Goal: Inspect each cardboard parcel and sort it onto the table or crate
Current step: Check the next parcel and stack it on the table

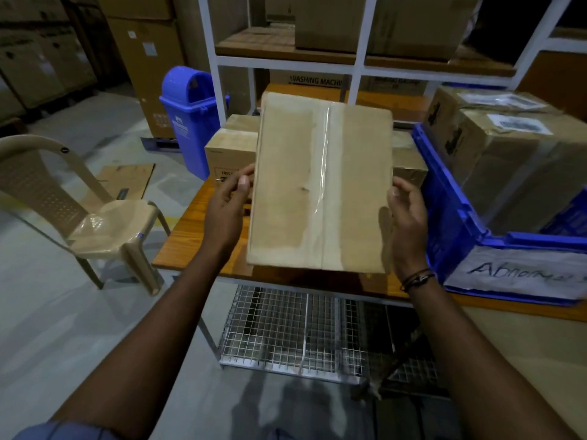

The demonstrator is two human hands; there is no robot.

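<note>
Forearms reach in from below. Left grip (227, 198) pinches the parcel (320, 185) by its left edge, thumb in front. The parcel is held up above the surface (190, 230), taped seam toward the camera. Boxes (230, 147) sit on the surface behind it. Right grip (408, 204) clasps the right edge. Crate (444, 198) at right holds cartons (495, 154). Judgement: inspection under way, this parcel not yet sorted; how many remain cannot be told.
</note>
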